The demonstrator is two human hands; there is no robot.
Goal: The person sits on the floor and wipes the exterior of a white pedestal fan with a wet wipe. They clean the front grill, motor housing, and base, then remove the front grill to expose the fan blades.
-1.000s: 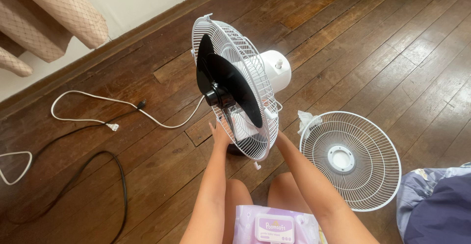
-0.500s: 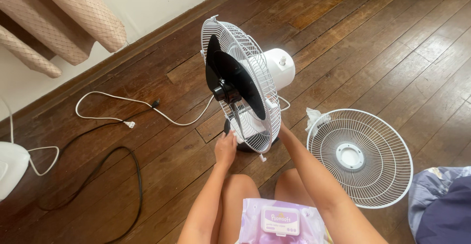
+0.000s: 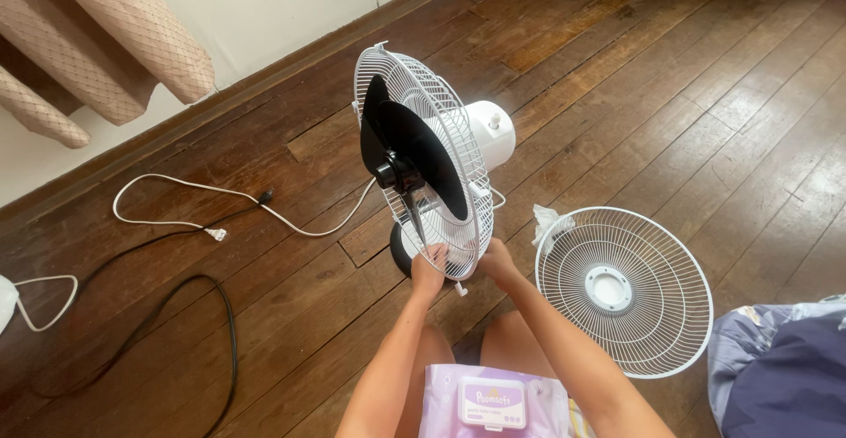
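Both hands grip the rear fan guard's (image 3: pixel 441 174) lower rim: left hand (image 3: pixel 429 272), right hand (image 3: pixel 495 260). The black blade (image 3: pixel 414 152) is exposed. The front grille (image 3: pixel 624 290) lies on the wooden floor (image 3: pixel 687 94).

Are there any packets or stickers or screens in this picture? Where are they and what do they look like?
Wipes packet: lies on the person's lap at the bottom edge, between the forearms; soft, flat, pale purple.
Label on the packet: in the middle of its top; a rounded white rectangle with a purple band.
No signs or screens show.
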